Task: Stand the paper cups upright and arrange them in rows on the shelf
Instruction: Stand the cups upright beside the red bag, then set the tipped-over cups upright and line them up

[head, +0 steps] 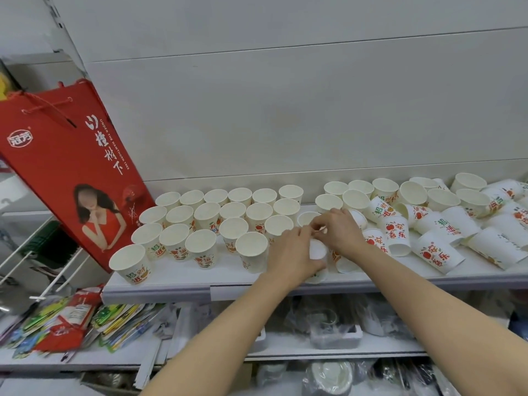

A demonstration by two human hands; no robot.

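Observation:
White paper cups with red and green print stand upright in rows (217, 221) on the left half of the white shelf (177, 278). On the right half, several cups (434, 247) lie tipped over in a loose heap, with a few upright ones behind. In the middle, my left hand (291, 252) grips a cup (317, 250) whose white bottom faces me. My right hand (340, 230) curls its fingers around the rim end of that same cup, right beside a small upright cup (307, 218).
A tall red gift bag (71, 161) leans at the shelf's left end. Packets (65, 321) and plastic-wrapped goods lie on the lower shelves. White wire hooks (37, 261) stick out at the far left. The shelf's back panel rises directly behind the cups.

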